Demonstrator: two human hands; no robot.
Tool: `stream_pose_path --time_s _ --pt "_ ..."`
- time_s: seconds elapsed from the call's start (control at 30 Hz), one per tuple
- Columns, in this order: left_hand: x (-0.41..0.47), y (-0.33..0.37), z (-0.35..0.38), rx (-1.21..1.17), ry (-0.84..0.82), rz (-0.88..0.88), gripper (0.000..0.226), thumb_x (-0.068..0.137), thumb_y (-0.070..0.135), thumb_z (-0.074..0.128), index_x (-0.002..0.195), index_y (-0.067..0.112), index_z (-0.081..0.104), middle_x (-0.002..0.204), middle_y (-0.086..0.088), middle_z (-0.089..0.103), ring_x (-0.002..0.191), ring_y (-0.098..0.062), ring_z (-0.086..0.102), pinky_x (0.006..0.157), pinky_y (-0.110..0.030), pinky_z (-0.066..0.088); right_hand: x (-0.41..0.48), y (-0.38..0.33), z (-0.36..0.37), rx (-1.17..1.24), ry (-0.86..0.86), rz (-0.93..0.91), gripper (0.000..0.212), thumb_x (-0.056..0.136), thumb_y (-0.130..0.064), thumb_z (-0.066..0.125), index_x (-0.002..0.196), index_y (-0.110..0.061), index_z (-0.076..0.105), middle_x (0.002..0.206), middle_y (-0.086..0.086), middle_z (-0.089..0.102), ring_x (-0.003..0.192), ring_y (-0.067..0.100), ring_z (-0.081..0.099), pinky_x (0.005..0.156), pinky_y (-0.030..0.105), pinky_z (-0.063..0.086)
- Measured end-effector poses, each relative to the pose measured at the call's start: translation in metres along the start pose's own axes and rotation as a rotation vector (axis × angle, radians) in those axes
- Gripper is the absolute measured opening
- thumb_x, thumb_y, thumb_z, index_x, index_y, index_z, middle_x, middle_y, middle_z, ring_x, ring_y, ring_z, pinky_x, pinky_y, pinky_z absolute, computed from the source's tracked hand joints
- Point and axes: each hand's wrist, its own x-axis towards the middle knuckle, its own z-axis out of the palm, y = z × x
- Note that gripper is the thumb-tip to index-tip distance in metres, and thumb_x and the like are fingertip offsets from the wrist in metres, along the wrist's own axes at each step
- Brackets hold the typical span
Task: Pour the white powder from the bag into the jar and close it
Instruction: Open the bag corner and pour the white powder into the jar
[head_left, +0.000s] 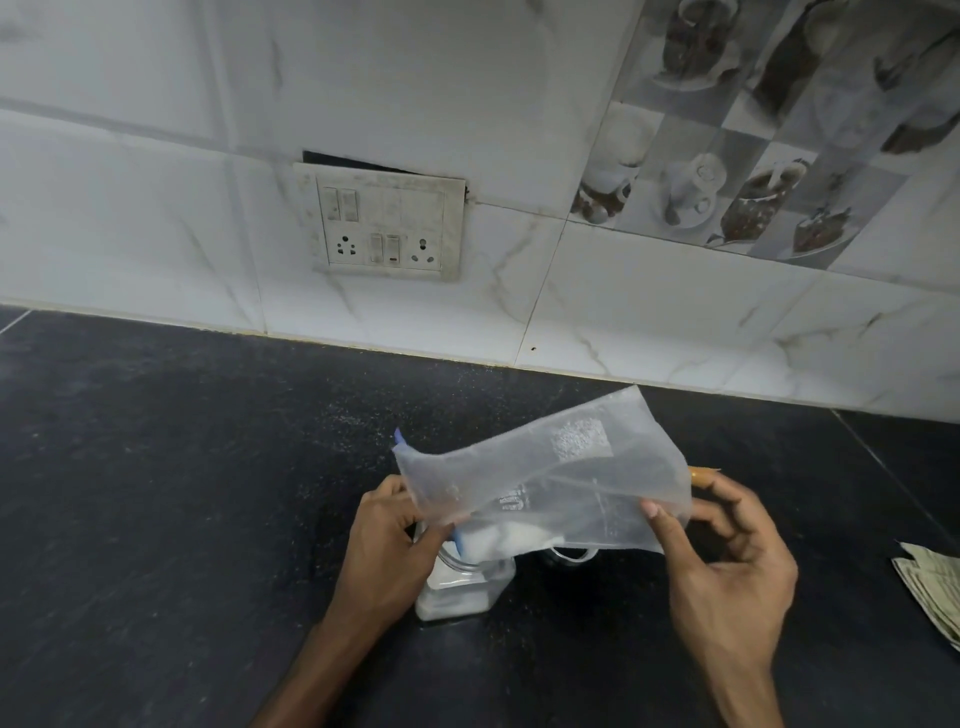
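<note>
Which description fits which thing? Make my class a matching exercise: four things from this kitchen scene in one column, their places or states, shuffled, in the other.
Things
1. plastic bag
2. jar
3. switchboard
4. folded papers

Descriptions
A. fixed on the tiled wall
B. lying at the right edge of the countertop
C. held up between the left hand and the right hand
D. standing on the countertop with white powder inside

Pairs: 1-C, 2-D, 3-A, 4-B
</note>
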Motion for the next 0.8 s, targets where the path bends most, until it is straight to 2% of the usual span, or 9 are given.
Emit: stream_pose_path --time_s 0.03,0.13,0.23,0.33,0.47,0.57,0.63,0.73,0.8 --pt "0.0001 0.0003 -0.0001 0.008 -0.001 0.010 0.006 0.076 0.032 0.076 0.081 0.035 0.077 0.085 0.010 0.072 0.088 -0.011 0.069 0.073 -0.044 0.059 0.0003 -0.0006 0.0000 0.001 -0.006 -0.003 0.040 0.072 0.007 0.079 0.101 -0.017 0.067 0.086 -0.008 0.076 0.078 -0.002 0.071 0.075 0.010 0.053" --pt "0.0010 0.0007 0.0001 -0.018 -0.004 0.004 0.009 0.074 0.038 0.073 0.081 0.033 0.076 0.085 0.009 0.074 0.087 -0.010 0.070 0.072 -0.045 0.059 0.0028 -0.0014 0.0004 -0.008 0.014 -0.022 0.040 0.072 0.007 0.079 0.105 -0.012 0.066 0.097 0.012 0.074 0.078 -0.001 0.071 0.079 0.014 0.055" --pt "-0.0003 -0.0015 0.0009 0.001 0.001 -0.006 0.011 0.075 0.022 0.081 0.078 0.032 0.077 0.089 0.008 0.074 0.088 -0.012 0.070 0.073 -0.046 0.059 0.0025 -0.0022 0.0018 0.005 -0.005 -0.025 0.037 0.073 0.008 0.078 0.101 -0.014 0.067 0.091 0.003 0.075 0.077 -0.001 0.070 0.072 0.009 0.053" --pt "0.0001 -0.0005 -0.0003 -0.011 -0.002 0.000 0.030 0.078 0.009 0.081 0.078 0.039 0.075 0.086 0.015 0.074 0.083 -0.008 0.071 0.070 -0.041 0.060 0.0023 -0.0019 0.0027 -0.008 -0.001 -0.027 0.039 0.073 0.007 0.079 0.105 -0.011 0.067 0.096 0.011 0.074 0.078 0.001 0.070 0.076 0.010 0.053" --pt "0.0006 0.0001 -0.0013 0.016 0.009 0.008 0.023 0.077 0.012 0.083 0.077 0.034 0.077 0.096 0.020 0.070 0.089 -0.010 0.069 0.075 -0.042 0.059 0.0014 -0.0023 0.0024 -0.010 -0.026 -0.024 0.039 0.072 0.004 0.080 0.101 -0.018 0.068 0.090 -0.008 0.076 0.079 0.003 0.072 0.075 0.013 0.055" --pt "0.0006 0.0008 0.0009 -0.015 0.005 0.007 0.020 0.078 0.015 0.083 0.083 0.032 0.074 0.090 0.013 0.073 0.085 -0.009 0.070 0.071 -0.042 0.059 0.0036 -0.0024 0.0024 -0.014 0.021 -0.021 0.039 0.072 0.003 0.081 0.104 -0.015 0.067 0.095 0.004 0.075 0.080 0.004 0.072 0.080 0.016 0.056" --pt "-0.0006 0.0008 0.0027 0.003 0.000 -0.001 0.016 0.077 0.015 0.083 0.079 0.030 0.077 0.087 0.006 0.072 0.086 -0.012 0.069 0.072 -0.044 0.058 0.0050 -0.0027 0.0028 -0.029 0.002 -0.025 0.037 0.073 0.004 0.080 0.103 -0.014 0.067 0.093 -0.002 0.075 0.080 0.003 0.072 0.077 0.014 0.055" --pt "0.0008 -0.0050 0.0023 -0.033 -0.009 -0.003 0.003 0.078 0.025 0.079 0.078 0.024 0.077 0.087 0.003 0.074 0.086 -0.015 0.071 0.071 -0.048 0.059 0.0049 -0.0031 0.0033 -0.044 0.020 -0.026 0.038 0.073 0.004 0.081 0.105 -0.011 0.067 0.097 -0.003 0.075 0.080 0.003 0.072 0.087 0.029 0.057" --pt "0.0005 -0.0046 0.0021 -0.030 -0.010 -0.009 0.004 0.078 0.028 0.078 0.079 0.025 0.076 0.088 0.003 0.073 0.084 -0.016 0.071 0.069 -0.048 0.059 0.0062 -0.0018 0.0027 -0.032 0.013 -0.016 0.038 0.073 0.004 0.080 0.105 -0.012 0.067 0.095 -0.005 0.075 0.080 0.002 0.071 0.084 0.024 0.057"
